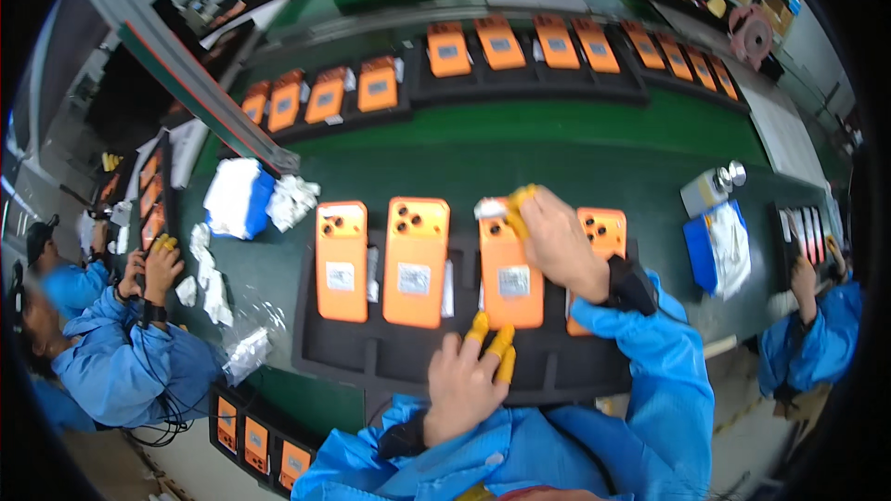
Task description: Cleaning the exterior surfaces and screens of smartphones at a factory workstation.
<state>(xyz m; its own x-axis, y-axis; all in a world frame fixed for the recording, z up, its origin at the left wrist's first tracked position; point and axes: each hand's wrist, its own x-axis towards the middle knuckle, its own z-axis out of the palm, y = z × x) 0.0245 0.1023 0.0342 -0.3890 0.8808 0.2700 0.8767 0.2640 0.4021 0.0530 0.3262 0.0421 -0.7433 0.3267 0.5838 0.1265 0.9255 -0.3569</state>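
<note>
My right hand (pixel 561 246) presses a small white wipe (pixel 490 209) on the top of the third orange phone (pixel 510 269), fingers curled around the cloth. That phone lies back-up in the black tray (pixel 390 353), long axis running twelve to six, cameras at twelve, square white label mid-back. My left hand (pixel 461 382) rests at its six o'clock, fingers loosely spread, holding nothing. A blue-and-white package (pixel 238 197) sits at ten o'clock on the green tabletop (pixel 557 158).
</note>
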